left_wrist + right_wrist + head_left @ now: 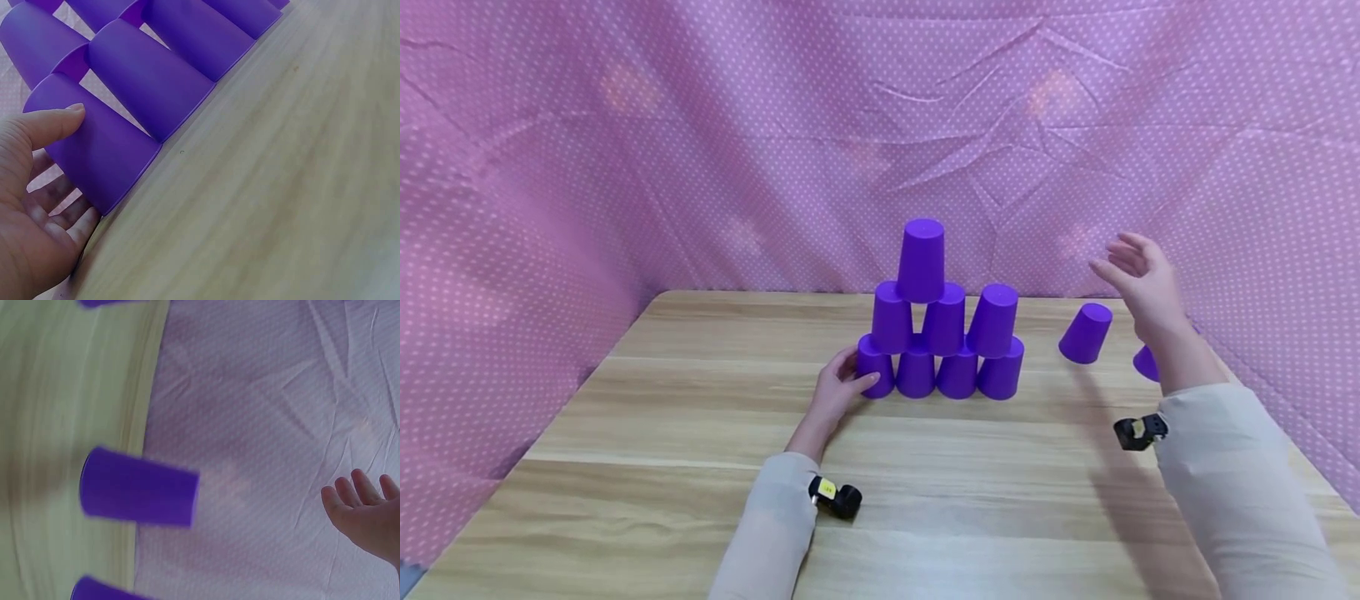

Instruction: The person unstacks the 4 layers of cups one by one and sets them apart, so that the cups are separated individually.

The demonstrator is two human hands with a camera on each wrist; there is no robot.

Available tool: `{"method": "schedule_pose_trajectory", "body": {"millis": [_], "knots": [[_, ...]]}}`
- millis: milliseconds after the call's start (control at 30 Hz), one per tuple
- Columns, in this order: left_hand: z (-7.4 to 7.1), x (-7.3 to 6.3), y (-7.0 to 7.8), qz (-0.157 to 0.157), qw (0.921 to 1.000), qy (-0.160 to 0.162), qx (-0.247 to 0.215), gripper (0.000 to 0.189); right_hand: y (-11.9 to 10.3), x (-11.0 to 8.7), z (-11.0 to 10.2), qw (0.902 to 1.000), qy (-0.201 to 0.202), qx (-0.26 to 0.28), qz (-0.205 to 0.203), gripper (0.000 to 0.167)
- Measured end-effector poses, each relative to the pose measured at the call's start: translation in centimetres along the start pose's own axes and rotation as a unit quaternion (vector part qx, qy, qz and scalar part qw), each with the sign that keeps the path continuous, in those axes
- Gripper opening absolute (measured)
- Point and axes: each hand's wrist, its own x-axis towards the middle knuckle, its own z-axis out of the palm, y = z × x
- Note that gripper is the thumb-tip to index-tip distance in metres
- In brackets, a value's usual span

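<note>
Upside-down purple cups form a pyramid on the table. Its bottom row has several cups, the second row three, and one top cup (922, 260) straddles the left and middle cups beneath it. My left hand (837, 387) holds the leftmost bottom cup (103, 140), thumb across its front and fingers behind it. Raised in the air on the right, my right hand (1146, 279) holds nothing, its fingers loosely bent. Below and left of it a loose cup (1086, 335) stands upside down. Another cup (1146, 365) is partly hidden behind my right wrist.
The wooden table (685, 400) reaches back to a pink dotted cloth (760, 192) that hangs behind and on both sides. The second row's right cup (995, 321) has nothing on top.
</note>
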Motion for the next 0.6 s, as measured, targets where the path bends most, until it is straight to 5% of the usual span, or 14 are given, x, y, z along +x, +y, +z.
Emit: {"method": "schedule_pose_trajectory", "body": {"millis": [233, 600], "knots": [[0.0, -0.1, 0.2, -0.003, 0.9999, -0.004, -0.009, 0.056, -1.1, 0.4, 2.9, 0.9976, -0.013, 0.066, -0.017, 0.063], [0.0, -0.3, 0.8, 0.002, 0.9999, -0.006, -0.014, 0.055, -2.2, 0.3, 7.3, 0.9983, -0.043, 0.028, -0.027, 0.058]]}}
